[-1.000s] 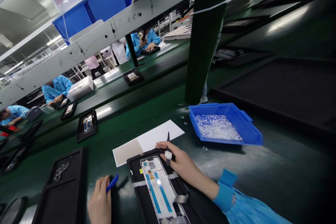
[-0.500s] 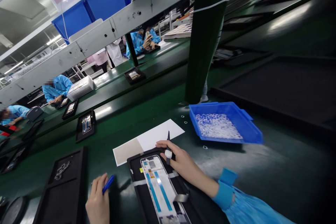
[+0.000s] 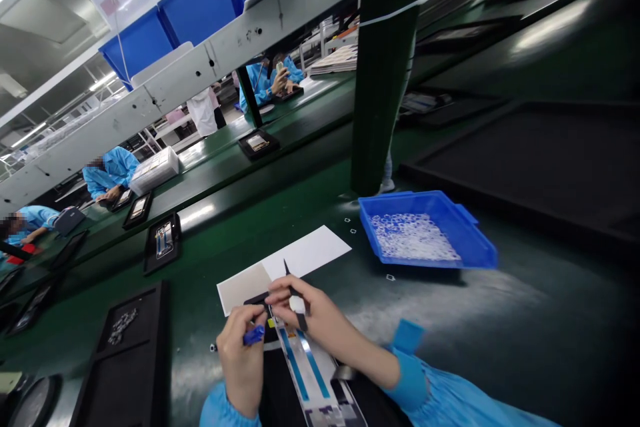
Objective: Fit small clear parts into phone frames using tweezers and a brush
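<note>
A phone frame [image 3: 313,373] with a white inner face and two blue strips lies in a black tray [image 3: 273,367] before me. Over its upper left end my left hand [image 3: 243,353] is closed, with a blue pen-like tool [image 3: 254,335] tucked in its fingers. My right hand [image 3: 320,317] reaches across the frame's upper end, its fingertips close to those of my left. Held in it are dark pointed tweezers [image 3: 287,268], tip facing away, with a white patch on them. Anything between the fingertips is too small to make out.
White paper [image 3: 310,250] lies behind the tray. A blue bin [image 3: 475,240] of small white rings stands right, near a green post [image 3: 377,100]. At left is a black tray [image 3: 120,373] with small parts. Co-workers [image 3: 113,170] in blue sit across the bench.
My left hand has moved right and up from the bench to the frame's upper end, carrying the blue tool. My right hand has shifted left, and the tweezers now tilt left.
</note>
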The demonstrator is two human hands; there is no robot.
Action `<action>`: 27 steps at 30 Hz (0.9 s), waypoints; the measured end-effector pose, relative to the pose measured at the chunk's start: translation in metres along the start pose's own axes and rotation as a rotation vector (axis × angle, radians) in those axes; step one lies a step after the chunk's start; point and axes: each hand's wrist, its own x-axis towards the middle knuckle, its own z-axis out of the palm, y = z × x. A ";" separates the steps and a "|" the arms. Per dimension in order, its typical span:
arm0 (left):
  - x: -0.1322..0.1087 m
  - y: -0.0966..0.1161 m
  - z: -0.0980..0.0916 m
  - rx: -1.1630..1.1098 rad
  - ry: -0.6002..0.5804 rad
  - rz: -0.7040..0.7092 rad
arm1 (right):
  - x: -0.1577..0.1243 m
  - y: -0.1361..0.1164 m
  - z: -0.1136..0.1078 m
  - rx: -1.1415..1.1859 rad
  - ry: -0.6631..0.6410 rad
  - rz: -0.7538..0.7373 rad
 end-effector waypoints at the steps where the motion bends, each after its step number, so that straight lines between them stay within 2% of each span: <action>1: 0.001 0.002 0.004 0.005 0.014 0.037 | -0.001 0.000 0.002 0.036 -0.018 0.016; 5: -0.002 0.004 0.013 0.089 0.049 0.179 | -0.004 0.005 0.000 0.134 -0.035 0.101; 12: -0.009 -0.002 0.014 0.182 0.072 0.286 | -0.009 0.006 0.000 0.232 -0.040 0.244; 17: -0.009 -0.002 0.015 0.162 0.045 0.274 | -0.008 0.007 -0.001 0.348 -0.051 0.337; 23: -0.010 0.000 0.014 0.122 0.015 0.246 | -0.007 0.004 -0.004 0.353 -0.033 0.338; 25: -0.012 -0.001 0.011 0.085 0.041 0.231 | -0.007 0.004 -0.005 0.358 -0.022 0.334; 27: -0.014 -0.002 0.009 0.021 0.148 0.210 | -0.007 0.005 -0.005 0.361 0.000 0.332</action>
